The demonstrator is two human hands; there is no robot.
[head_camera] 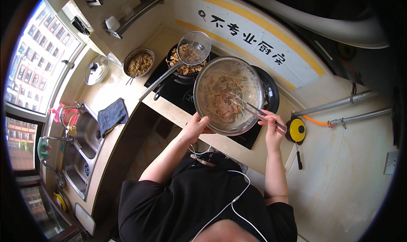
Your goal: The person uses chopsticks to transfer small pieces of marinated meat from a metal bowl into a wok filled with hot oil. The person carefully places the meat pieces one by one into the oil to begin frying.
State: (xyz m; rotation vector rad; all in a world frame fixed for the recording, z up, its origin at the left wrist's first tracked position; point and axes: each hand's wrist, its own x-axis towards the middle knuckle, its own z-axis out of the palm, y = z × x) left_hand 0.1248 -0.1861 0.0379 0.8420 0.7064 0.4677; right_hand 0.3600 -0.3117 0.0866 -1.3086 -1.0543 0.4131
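Observation:
My left hand (197, 124) grips the near left rim of a large stainless steel mixing bowl (206, 83), its thumb over the edge. The bowl is held tilted above the black cooktop (186, 99). Pinkish battered pieces, perhaps raw meat, form a clump (224, 105) in it, and pale batter smears the inner wall. My right hand (272, 126) holds a pair of chopsticks (251, 110), their coated tips in the clump. Partly hidden behind the bowl is a black wok (272, 86); most of its inside cannot be seen.
A wire skimmer (194, 48) rests across a pan of browned pieces (187, 70), its handle reaching over the counter edge. Left of it stand a steel bowl of food (139, 64) and a glass lid (97, 70). A dark cloth (113, 115) lies beside the double sink (87, 137).

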